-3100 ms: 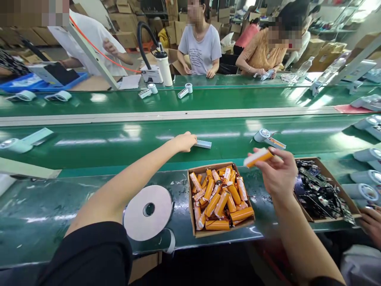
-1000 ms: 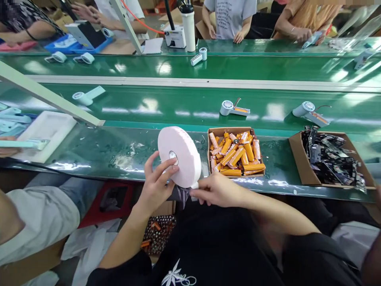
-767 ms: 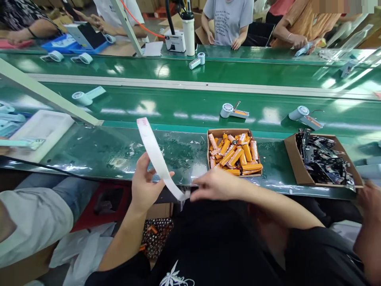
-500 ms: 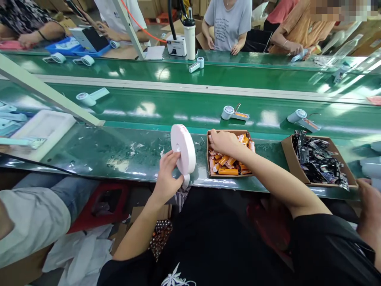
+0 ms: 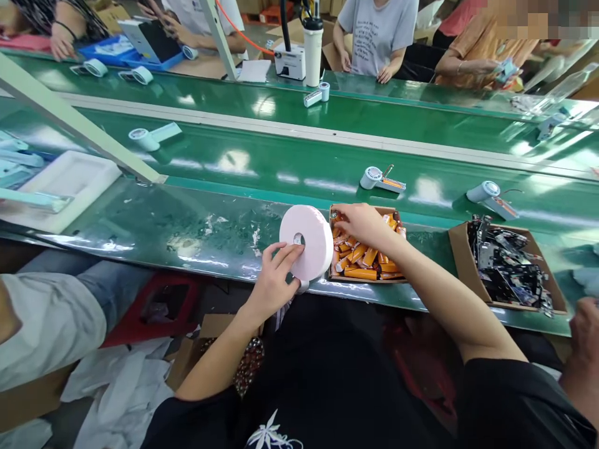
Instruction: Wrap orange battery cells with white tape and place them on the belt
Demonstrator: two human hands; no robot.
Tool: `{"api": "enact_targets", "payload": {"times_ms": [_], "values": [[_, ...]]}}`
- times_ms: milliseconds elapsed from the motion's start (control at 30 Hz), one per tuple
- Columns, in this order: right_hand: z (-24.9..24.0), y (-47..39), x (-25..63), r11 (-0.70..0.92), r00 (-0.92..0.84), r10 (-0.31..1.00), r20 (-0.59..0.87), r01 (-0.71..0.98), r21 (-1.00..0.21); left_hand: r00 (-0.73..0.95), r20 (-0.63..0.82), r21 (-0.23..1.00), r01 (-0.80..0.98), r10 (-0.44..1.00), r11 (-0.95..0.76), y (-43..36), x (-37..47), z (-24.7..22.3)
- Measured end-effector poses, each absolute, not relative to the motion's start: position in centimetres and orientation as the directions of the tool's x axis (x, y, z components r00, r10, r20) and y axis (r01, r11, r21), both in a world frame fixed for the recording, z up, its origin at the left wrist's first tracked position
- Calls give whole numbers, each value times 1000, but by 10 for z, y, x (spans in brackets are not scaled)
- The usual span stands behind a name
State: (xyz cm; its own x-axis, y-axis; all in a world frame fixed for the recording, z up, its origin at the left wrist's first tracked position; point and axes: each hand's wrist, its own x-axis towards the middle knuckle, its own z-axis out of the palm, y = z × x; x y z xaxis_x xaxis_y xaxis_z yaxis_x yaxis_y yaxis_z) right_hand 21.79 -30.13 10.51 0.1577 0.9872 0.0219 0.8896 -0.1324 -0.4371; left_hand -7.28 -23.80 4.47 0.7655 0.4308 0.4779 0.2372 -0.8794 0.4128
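My left hand [image 5: 276, 274] grips a wide white roll of tape [image 5: 304, 240] at its core, fingers on the near face and thumb low down. The roll stands upright on edge just above the bench front. To its right, a shallow cardboard box [image 5: 369, 280] holds many orange cylindrical batteries [image 5: 358, 254] with whitish ends. My right hand [image 5: 360, 221] reaches into the box's left back corner, its fingers curled down among the batteries. The roll's rim lies close to those fingertips, and what they pinch is too hidden to make out.
On the green conveyor [image 5: 262, 156] lie several pale blue handheld fans [image 5: 372, 178], some with opened handles. A carton of black parts [image 5: 508, 262] stands right; a white foam tray [image 5: 88, 171] sits left beneath a slanted metal post [image 5: 79, 118]. Co-workers sit opposite and at both sides.
My left hand has turned the tape roll so its flat face shows more, and brought it right, up to the battery box. My right hand stays in the box, its fingers curled.
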Motion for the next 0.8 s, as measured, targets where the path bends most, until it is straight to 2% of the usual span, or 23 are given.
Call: {"api": "enact_targets", "payload": {"times_ms": [133, 200, 267, 333, 400, 533, 633, 700, 800], "values": [[121, -324, 214, -37, 308, 922, 234, 674, -738, 762, 508, 354, 239, 401, -904, -239, -80, 50], [128, -343, 211, 35, 341, 909, 240, 511, -859, 759, 523, 310, 254, 388, -916, -240, -86, 53], [133, -360, 206, 38, 349, 921, 176, 368, -929, 753, 543, 255, 276, 373, -927, -241, -90, 57], [136, -372, 200, -7, 339, 935, 101, 303, -953, 749, 561, 193, 295, 352, -936, -240, -91, 61], [138, -378, 193, -57, 321, 945, 59, 343, -938, 755, 573, 134, 299, 320, -945, -240, -90, 65], [139, -381, 183, -59, 302, 945, 128, 540, -839, 779, 584, 41, 254, 229, -966, -240, -86, 71], [136, -382, 178, -46, 302, 938, 167, 590, -806, 784, 583, -7, 266, 212, -964, -241, -85, 74], [131, -382, 175, -48, 301, 944, 137, 536, -843, 779, 588, -32, 292, 219, -956, -241, -85, 78], [120, -383, 169, -30, 339, 936, 94, 343, -939, 747, 626, -60, 331, 222, -942, -245, -83, 85]]}}
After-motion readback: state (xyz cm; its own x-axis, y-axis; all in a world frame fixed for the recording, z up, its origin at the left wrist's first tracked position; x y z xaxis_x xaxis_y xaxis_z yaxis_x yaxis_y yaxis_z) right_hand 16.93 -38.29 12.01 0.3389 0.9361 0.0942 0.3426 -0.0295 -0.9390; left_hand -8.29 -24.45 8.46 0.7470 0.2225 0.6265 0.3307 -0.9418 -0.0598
